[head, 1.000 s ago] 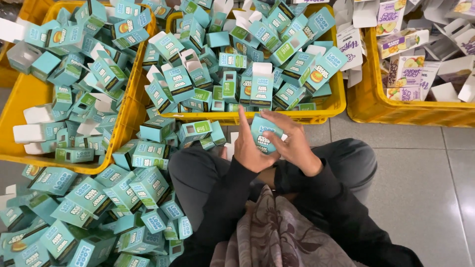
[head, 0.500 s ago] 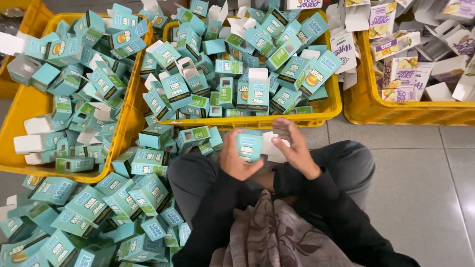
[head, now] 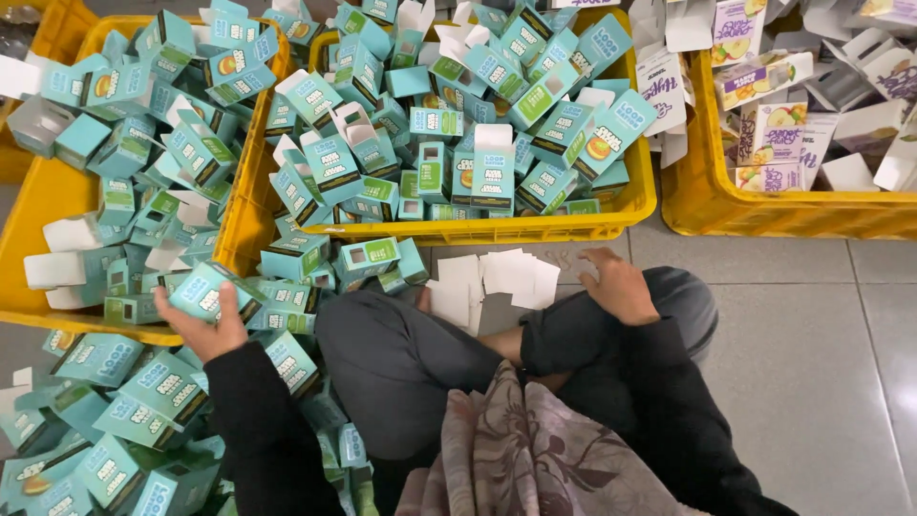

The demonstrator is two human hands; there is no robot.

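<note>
While the person is sitting cross-legged on the tiled floor (head: 821,334), the left hand (head: 202,325) is gripping a teal carton (head: 203,290), fingers curled over its top edge. That carton is lying at the left, on the heap of teal cartons (head: 143,401) spilling below the left yellow crate (head: 43,205). The left arm, in a black sleeve, is reaching out and away from the body. The middle yellow crate (head: 535,227) is sitting ahead, filled with more teal cartons. White flat card pieces (head: 497,279) are lying on the floor before the knees. The right hand (head: 619,285) is resting loosely curled on the right knee, holding nothing, just beside those cards. The right yellow crate (head: 764,215) is holding purple and white cartons.
</note>
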